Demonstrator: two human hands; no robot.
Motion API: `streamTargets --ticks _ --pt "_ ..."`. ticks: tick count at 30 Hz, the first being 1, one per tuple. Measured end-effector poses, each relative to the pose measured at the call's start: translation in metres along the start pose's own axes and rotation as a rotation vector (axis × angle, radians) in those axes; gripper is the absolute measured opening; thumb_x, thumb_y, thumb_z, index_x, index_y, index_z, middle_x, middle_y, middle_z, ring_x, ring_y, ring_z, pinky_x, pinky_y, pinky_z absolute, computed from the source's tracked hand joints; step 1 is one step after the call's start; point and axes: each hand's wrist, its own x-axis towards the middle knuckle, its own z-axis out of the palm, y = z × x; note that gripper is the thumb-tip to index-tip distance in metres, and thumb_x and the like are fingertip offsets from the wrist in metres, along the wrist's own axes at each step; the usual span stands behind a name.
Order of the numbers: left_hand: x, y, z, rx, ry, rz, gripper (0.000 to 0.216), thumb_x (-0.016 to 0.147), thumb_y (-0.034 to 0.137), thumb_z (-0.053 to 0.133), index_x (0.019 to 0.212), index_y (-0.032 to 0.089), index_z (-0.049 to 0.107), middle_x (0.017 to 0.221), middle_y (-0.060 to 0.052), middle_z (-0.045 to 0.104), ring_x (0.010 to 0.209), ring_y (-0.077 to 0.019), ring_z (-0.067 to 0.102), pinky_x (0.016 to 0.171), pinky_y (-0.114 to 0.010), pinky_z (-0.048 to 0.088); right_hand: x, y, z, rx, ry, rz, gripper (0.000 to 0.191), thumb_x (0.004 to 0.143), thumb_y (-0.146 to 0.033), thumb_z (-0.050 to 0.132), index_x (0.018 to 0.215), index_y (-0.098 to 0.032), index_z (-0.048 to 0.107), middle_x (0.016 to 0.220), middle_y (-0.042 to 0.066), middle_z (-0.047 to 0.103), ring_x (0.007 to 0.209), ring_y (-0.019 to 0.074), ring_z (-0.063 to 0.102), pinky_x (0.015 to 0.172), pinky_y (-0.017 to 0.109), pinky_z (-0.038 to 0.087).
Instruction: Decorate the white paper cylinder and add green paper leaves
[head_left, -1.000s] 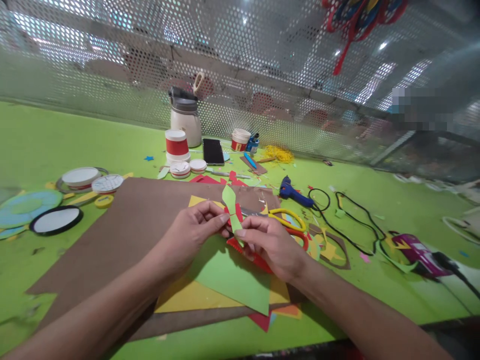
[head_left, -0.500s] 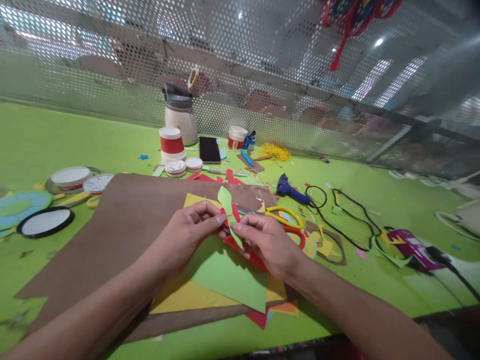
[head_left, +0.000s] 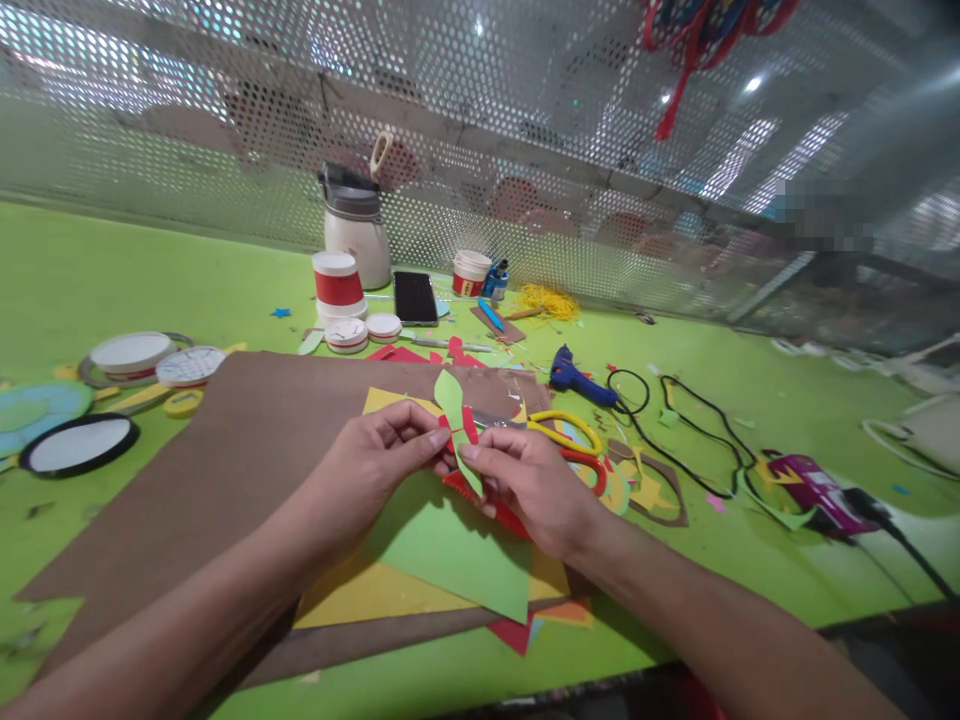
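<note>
A small light-green paper leaf cutout [head_left: 453, 400] with a red piece behind it is pinched between both hands above the table. My left hand [head_left: 379, 465] grips it from the left with thumb and fingers closed. From the right, my right hand [head_left: 536, 485] pinches the lower end of the same cutout. Beneath the hands lie a green paper sheet [head_left: 457, 550], a yellow sheet [head_left: 360, 595] and a large brown card [head_left: 247, 450]. Yellow-handled scissors [head_left: 566, 428] rest just behind my right hand.
On the green table [head_left: 112, 280] stand a white jug [head_left: 356, 230], red-and-white tubs [head_left: 337, 285], a phone [head_left: 414, 297] and round lids [head_left: 131, 352] at the left. A blue glue gun [head_left: 574, 377], black cords [head_left: 697, 430] and a purple tool [head_left: 814, 492] lie at the right. Perforated metal wall [head_left: 480, 130] behind.
Both hands keep their pinch on the leaf cutout with only small finger shifts. The view has drifted slightly, so the table things sit a little further left.
</note>
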Motion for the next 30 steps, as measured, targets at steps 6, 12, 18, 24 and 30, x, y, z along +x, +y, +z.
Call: streamTargets --ticks 6,12,18,24,30 --pt "0.0009 -0.0005 -0.0012 0.007 -0.003 -0.007 0.015 0.078 0.03 0.069 0.074 0.017 0.062 0.065 0.0 0.064 0.067 -0.0134 0.058 0.07 -0.027 0.045 0.0007 0.0043 -0.0008 0.007 -0.023 -0.036 0.029 0.076 -0.037 0.07 0.063 -0.016 0.056 0.052 -0.005 0.05 0.045 0.006 0.045 0.043 0.018 0.038" --pt "-0.0006 0.0021 0.0006 -0.02 0.004 -0.027 0.015 0.075 0.028 0.071 0.071 0.017 0.062 0.064 0.0 0.064 0.067 -0.0134 0.058 0.068 -0.026 0.044 0.0013 0.0056 -0.0021 0.014 -0.029 -0.039 0.027 0.077 -0.036 0.07 0.065 -0.016 0.058 0.055 -0.004 0.054 0.045 0.0059 0.045 0.043 0.018 0.037" --pt "-0.0007 0.002 0.0007 -0.034 0.0 -0.022 0.014 0.076 0.027 0.07 0.072 0.017 0.063 0.064 0.0 0.064 0.066 -0.0125 0.058 0.069 -0.025 0.044 0.0006 0.0056 -0.0014 0.007 -0.029 -0.036 0.025 0.078 -0.036 0.069 0.065 -0.016 0.059 0.056 -0.003 0.056 0.044 0.006 0.045 0.043 0.019 0.037" --pt "0.0001 0.002 0.0013 -0.056 0.01 -0.034 0.016 0.073 0.027 0.074 0.07 0.016 0.062 0.064 0.001 0.064 0.065 -0.0121 0.057 0.067 -0.024 0.044 0.0004 0.0026 0.0 0.005 -0.009 -0.024 0.026 0.076 -0.036 0.07 0.064 -0.016 0.058 0.049 -0.005 0.05 0.042 0.0055 0.043 0.042 0.018 0.036" --pt "-0.0005 0.0029 0.0045 -0.027 0.054 -0.033 0.019 0.07 0.028 0.075 0.067 0.017 0.061 0.061 0.001 0.063 0.062 -0.0124 0.057 0.064 -0.025 0.043 0.0004 0.0023 0.002 0.011 0.001 -0.017 0.028 0.074 -0.038 0.072 0.063 -0.016 0.059 0.048 -0.006 0.049 0.041 0.0054 0.044 0.042 0.018 0.036"
